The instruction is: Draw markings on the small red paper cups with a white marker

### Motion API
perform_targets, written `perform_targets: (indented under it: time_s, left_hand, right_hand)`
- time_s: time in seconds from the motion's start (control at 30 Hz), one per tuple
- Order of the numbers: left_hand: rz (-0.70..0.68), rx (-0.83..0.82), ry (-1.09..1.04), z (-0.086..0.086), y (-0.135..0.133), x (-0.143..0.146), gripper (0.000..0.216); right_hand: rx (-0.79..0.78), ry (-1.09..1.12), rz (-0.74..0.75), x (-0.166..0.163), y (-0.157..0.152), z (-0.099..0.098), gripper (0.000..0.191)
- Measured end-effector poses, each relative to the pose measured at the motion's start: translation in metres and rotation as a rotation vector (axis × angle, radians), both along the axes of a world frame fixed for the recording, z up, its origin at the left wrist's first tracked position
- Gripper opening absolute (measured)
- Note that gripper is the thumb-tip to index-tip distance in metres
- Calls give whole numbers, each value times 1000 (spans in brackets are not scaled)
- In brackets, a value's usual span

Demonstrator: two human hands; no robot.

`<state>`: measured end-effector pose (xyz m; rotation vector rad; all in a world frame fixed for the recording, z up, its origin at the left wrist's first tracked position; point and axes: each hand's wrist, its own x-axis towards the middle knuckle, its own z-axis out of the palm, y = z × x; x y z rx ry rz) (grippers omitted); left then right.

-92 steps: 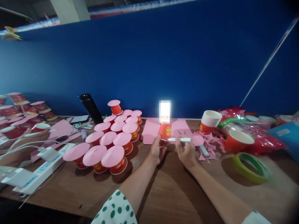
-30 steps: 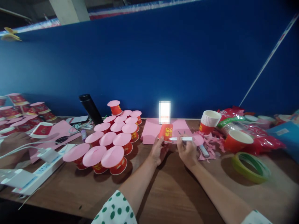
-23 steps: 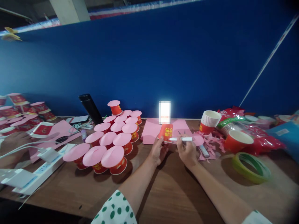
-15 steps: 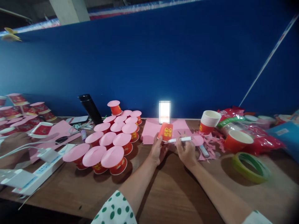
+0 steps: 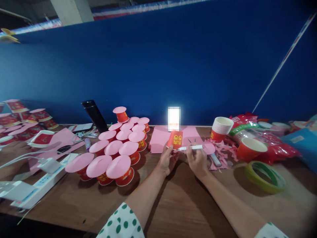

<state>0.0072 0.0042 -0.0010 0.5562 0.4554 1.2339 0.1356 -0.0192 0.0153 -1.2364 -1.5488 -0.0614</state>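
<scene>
My left hand (image 5: 166,161) is wrapped round a red paper cup (image 5: 175,138) with yellow lettering, held above the table. In my right hand (image 5: 197,161) a slim white pen-shaped stick (image 5: 194,147) is pinched, its tip at the lower edge of the cup. Whether the tip touches is too small to tell. Behind the cup lie pink paper sheets (image 5: 158,140), and a pink paper disc (image 5: 210,148) sits just beyond my right fingers. To the left stand several red cups topped with pink discs (image 5: 119,166).
A stack of paper cups (image 5: 221,129), a single cup (image 5: 252,149), pink scraps (image 5: 226,153) and a tape roll (image 5: 265,177) stand right. On the left are a power strip (image 5: 43,183), a black flask (image 5: 94,114) and another person's hand (image 5: 15,162). A bright phone-like rectangle (image 5: 174,119) stands behind.
The view has shifted very slightly. Both my hands keep the cup and the white stick in almost the same place.
</scene>
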Motion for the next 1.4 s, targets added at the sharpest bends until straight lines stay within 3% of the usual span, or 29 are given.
perform_targets:
  time_s: [0.47, 1.2, 1.4]
  left_hand:
    - [-5, -15, 14, -1, 0, 0, 34]
    - [13, -60, 35, -2, 0, -1, 36]
    - [27, 22, 5, 1, -1, 2, 32]
  right_hand:
    - [35, -5, -77, 2, 2, 0, 20]
    - [-20, 26, 36, -1, -1, 3, 25]
    - [-27, 23, 32, -1, 0, 0, 21]
